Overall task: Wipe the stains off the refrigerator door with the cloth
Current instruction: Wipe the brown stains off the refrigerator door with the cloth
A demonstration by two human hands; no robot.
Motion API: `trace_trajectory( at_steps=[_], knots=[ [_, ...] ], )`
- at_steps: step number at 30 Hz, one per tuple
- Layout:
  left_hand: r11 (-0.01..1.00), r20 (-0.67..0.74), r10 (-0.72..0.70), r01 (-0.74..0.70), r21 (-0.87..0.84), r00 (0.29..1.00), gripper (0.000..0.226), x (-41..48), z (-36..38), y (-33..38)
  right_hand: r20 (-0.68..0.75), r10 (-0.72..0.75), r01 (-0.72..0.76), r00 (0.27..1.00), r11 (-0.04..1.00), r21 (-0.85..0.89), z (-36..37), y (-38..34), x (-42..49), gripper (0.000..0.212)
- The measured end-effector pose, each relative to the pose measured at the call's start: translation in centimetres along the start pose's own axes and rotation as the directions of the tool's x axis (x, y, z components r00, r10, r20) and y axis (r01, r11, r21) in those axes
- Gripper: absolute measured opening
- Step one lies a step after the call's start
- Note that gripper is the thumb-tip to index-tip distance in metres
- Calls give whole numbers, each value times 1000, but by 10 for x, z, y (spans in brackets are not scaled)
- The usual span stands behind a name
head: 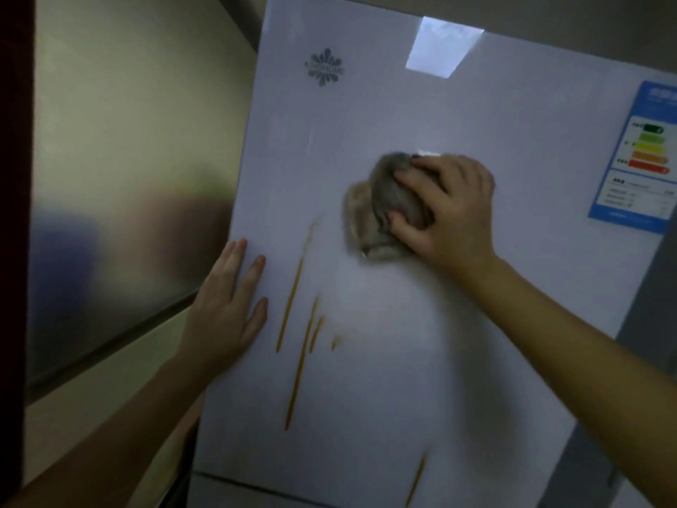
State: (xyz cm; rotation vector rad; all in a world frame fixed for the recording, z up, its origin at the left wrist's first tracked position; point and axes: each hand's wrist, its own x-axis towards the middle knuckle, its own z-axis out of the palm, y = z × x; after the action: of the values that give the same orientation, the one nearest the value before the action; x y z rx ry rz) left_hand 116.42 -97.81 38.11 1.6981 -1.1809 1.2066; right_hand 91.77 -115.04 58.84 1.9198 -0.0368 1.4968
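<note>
The white refrigerator door (pixel 494 115) fills most of the view. My right hand (pixel 448 210) presses a bunched grey cloth (pixel 381 207) flat against the door's middle. Thin yellow-brown drip stains (pixel 298 346) run down the door below and left of the cloth; a further streak (pixel 415 480) sits near the door's bottom edge. My left hand (pixel 227 306) lies flat, fingers apart, on the door's left edge, holding nothing.
A blue energy label (pixel 637 155) is stuck at the door's right side and a grey flower logo (pixel 324 66) at the upper left. A shiny wall panel (pixel 121 185) stands to the left. A lower door seam (pixel 256 485) shows at the bottom.
</note>
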Motion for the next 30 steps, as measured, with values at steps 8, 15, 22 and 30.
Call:
trace_trajectory(
  at_steps=[8, 15, 22, 30],
  knots=[
    [998, -64, 56, -55, 13, 996, 57, -8, -1, -4, 100, -17, 4, 995, 991, 136, 42, -104, -44, 49],
    [991, -48, 129, -128, 30, 990, 53, -32, 2, -9, 189, -294, 259, 937, 947, 188, 18, -82, -109, 42],
    [994, -112, 113, -113, 4, 987, 48, -46, -1, -11, 94, -86, 80, 992, 994, 70, 22, -71, -36, 41],
    [996, -62, 72, -75, -52, 996, 55, -78, 16, -11, 146, -104, 79, 984, 982, 171, 50, -132, -69, 41]
  ],
)
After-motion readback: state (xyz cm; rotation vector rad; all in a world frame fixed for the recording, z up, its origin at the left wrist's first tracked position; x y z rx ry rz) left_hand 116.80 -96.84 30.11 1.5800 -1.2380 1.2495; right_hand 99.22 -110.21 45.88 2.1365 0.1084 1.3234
